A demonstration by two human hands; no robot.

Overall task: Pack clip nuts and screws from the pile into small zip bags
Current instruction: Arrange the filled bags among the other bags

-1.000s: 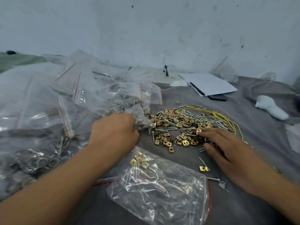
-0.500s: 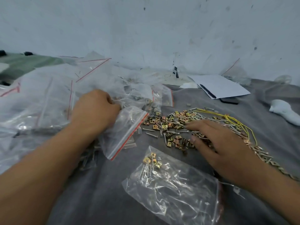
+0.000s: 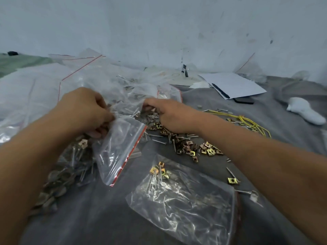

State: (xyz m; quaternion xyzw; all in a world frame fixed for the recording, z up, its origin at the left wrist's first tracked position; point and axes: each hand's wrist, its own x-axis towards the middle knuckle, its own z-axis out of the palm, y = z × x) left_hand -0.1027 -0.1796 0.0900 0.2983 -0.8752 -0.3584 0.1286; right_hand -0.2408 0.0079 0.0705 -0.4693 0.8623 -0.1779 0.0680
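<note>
The step in hand appears to be readying an empty small zip bag [image 3: 120,147] for filling: the left hand [image 3: 85,110] is pinching its upper edge between curled fingers, so the left grip is closed on the bag. The right hand [image 3: 169,115] is reaching across to the same bag's far corner; its fingertips are hidden behind plastic, and whether that grip is holding the bag or only touching it cannot be told. The bag is hanging just above the grey-covered desk [image 3: 99,218], between the heap of filled bags [image 3: 53,174] on the left and the pile of clip nuts and screws [image 3: 185,142] on the right. Its long axis is running from upper right to lower left, the red zip strip [image 3: 131,151] lying along the right-hand edge and facing the pile. A second zip bag [image 3: 185,206], holding a few nuts and screws, is lying flat nearer the viewer. The next move, by judgement, calls for parting the red-lined mouth and keeping it open toward the pile.
</note>
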